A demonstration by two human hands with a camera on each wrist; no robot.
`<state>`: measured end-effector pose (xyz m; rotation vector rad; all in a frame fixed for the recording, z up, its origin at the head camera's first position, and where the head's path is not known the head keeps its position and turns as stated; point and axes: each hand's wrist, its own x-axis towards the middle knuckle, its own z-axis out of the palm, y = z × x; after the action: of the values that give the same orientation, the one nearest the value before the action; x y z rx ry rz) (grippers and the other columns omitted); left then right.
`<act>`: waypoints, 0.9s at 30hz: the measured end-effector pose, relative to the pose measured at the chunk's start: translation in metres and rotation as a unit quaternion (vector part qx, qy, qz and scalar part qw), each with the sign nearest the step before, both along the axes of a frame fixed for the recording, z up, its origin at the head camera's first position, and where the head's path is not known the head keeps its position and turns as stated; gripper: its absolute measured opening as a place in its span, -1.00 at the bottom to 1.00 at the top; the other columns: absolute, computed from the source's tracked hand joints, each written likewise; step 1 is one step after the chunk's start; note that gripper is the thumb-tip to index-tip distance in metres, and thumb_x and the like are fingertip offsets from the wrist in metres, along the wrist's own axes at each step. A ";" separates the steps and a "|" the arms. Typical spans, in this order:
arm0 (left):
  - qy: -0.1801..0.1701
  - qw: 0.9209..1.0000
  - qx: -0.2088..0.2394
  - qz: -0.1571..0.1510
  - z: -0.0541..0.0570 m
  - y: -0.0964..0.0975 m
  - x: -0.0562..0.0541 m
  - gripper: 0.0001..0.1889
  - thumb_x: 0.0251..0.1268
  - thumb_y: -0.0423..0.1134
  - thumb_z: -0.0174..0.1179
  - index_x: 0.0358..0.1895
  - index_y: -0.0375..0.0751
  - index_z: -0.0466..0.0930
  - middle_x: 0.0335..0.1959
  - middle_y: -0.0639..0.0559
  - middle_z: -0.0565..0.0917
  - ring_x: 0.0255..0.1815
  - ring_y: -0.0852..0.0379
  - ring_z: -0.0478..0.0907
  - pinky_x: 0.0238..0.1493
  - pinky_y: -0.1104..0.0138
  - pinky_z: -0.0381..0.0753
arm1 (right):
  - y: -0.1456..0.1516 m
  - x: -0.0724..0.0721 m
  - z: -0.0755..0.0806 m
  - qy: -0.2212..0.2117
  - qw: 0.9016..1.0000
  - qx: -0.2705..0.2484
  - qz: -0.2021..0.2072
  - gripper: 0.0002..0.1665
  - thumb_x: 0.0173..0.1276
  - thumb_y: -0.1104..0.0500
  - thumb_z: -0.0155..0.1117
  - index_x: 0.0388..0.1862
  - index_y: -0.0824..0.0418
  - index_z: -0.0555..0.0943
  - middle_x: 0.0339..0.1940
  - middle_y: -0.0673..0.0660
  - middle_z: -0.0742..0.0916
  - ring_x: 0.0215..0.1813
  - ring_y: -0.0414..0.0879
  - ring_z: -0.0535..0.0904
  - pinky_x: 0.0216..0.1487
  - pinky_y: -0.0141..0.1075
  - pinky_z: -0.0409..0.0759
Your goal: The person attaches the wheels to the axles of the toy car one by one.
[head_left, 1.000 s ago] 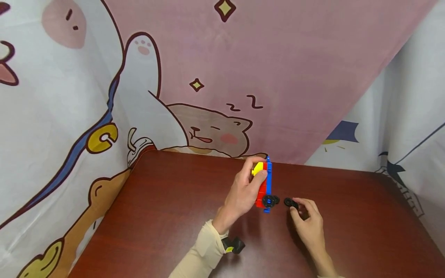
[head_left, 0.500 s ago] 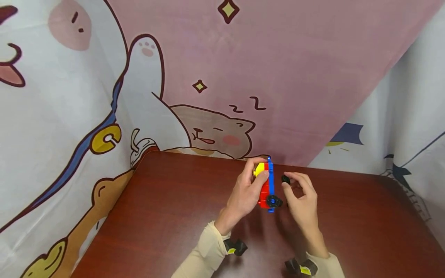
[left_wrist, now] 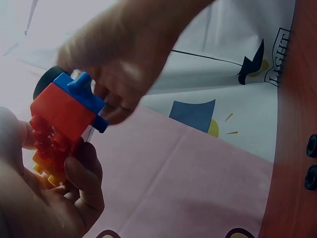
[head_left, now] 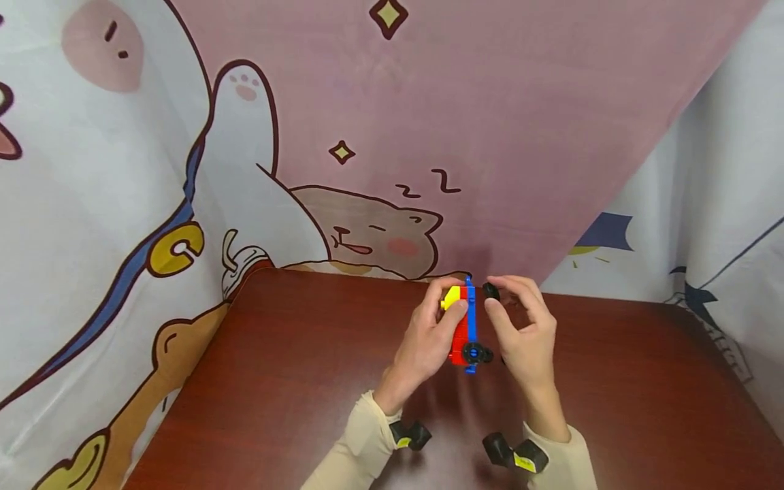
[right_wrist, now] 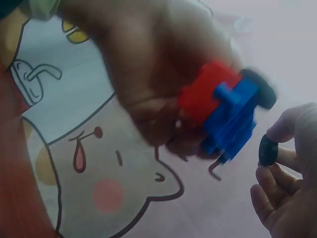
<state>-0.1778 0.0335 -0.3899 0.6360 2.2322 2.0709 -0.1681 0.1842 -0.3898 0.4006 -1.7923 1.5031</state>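
The left hand (head_left: pixel 425 333) holds a toy car (head_left: pixel 471 325) up over the table (head_left: pixel 306 367). From above, its far end lines up with the table's back edge. A black wheel (head_left: pixel 474 352) sits on its near end. The right hand (head_left: pixel 529 337) pinches a loose wheel (head_left: pixel 491 291) beside the far end, with a little gap. Two more wheels (left_wrist: pixel 311 146) lie on the table. There is wide room toward its left and right edges.

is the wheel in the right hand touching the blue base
No, the right wrist view shows a gap between the blue base and the wheel the right hand pinches.
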 end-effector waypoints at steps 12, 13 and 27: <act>0.023 0.999 -0.044 0.000 -0.003 0.002 0.000 -0.68 0.62 -0.09 -0.16 0.30 0.01 0.29 -0.03 -0.09 0.54 -0.13 0.13 0.51 -0.07 0.38 0.57 | -0.009 0.016 0.008 -0.002 0.999 0.048 0.020 -0.52 0.08 0.60 0.36 0.03 0.42 0.64 -0.04 0.30 0.65 -0.03 -0.14 0.56 -0.01 -0.41 0.49; 0.026 0.999 -0.046 0.001 -0.003 0.003 0.000 -0.68 0.62 -0.10 -0.17 0.30 -0.01 0.29 -0.01 -0.08 0.55 -0.10 0.13 0.52 -0.04 0.37 0.56 | -0.010 0.016 0.008 -0.001 0.998 0.057 0.022 -0.52 0.07 0.60 0.36 0.02 0.41 0.64 -0.04 0.31 0.65 -0.03 -0.13 0.55 -0.01 -0.42 0.48; 0.047 0.999 -0.021 0.016 -0.001 0.003 0.001 -0.65 0.60 -0.03 -0.15 0.26 -0.08 0.30 -0.03 -0.10 0.57 -0.13 0.17 0.53 -0.06 0.41 0.55 | -0.024 0.029 0.033 0.020 0.995 0.097 0.026 -0.55 0.03 0.65 0.31 -0.03 0.51 0.61 -0.08 0.37 0.63 -0.06 -0.14 0.51 -0.01 -0.46 0.46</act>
<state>-0.1768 0.0368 -0.3909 0.7127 2.3446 2.0448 -0.1396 0.1602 -0.3570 0.5720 -1.9162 1.3500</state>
